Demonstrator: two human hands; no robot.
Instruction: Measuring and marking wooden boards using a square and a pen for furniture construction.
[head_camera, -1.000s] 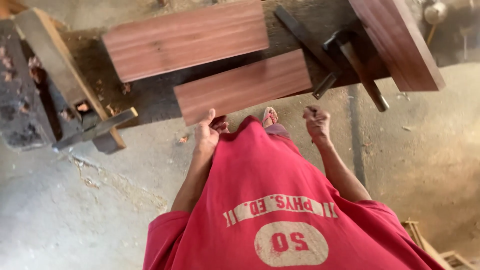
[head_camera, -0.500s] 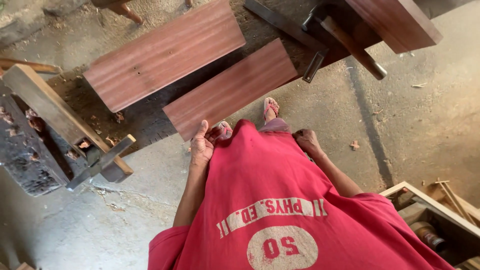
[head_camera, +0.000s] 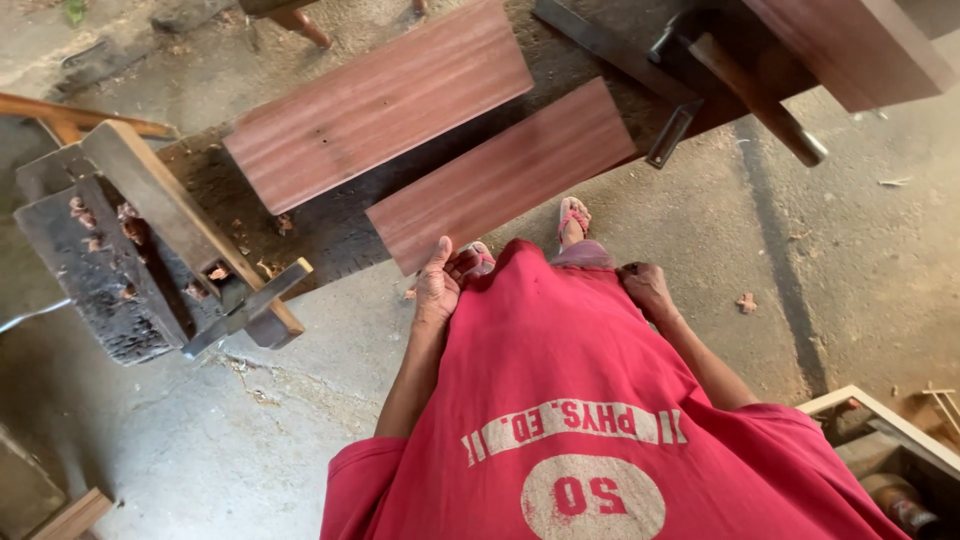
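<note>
I look down my red shirt (head_camera: 570, 400) at a concrete floor. My left hand (head_camera: 437, 285) sits at the shirt's hem, thumb up, fingers curled into the cloth. My right hand (head_camera: 647, 285) is closed in a loose fist against the hem on the other side and holds nothing I can see. Just beyond my left hand, a small reddish-brown board (head_camera: 505, 175) lies on a dark workbench (head_camera: 330, 225). A larger board (head_camera: 380, 105) of the same wood lies behind it. My feet in pink sandals (head_camera: 572, 218) show below the bench edge.
A third dark board (head_camera: 860, 50) juts in at the top right, beside a wooden-handled tool (head_camera: 760, 100) and a flat metal bar (head_camera: 610, 45). A rough wooden block with a metal piece (head_camera: 170, 235) stands at the left. A wooden box (head_camera: 880, 430) sits at the lower right.
My right hand has dropped from a raised fist to the shirt hem. The view has swung, so the boards sit more slanted in the frame. My left hand stays at the hem.
</note>
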